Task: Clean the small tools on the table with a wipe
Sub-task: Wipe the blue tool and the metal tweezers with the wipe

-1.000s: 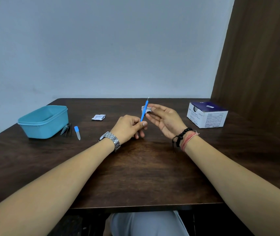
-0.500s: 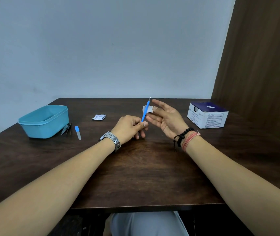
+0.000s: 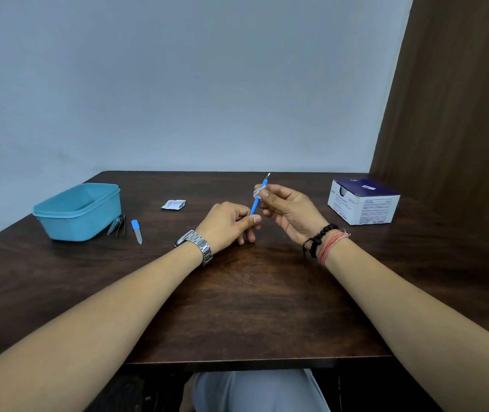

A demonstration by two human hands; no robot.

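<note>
At centre frame the left hand (image 3: 228, 223) pinches the lower end of a blue-handled tool (image 3: 255, 202), which stands tilted with its metal tip uppermost, while the right hand (image 3: 289, 212) pinches a small wipe (image 3: 257, 192) around the handle's upper part. At left on the table (image 3: 237, 307), nail clippers (image 3: 117, 224) and a blue-capped file (image 3: 136, 231) lie beside a teal tub (image 3: 78, 211); a torn sachet (image 3: 173, 204) lies centre-left and a carton (image 3: 363, 201) at right.
</note>
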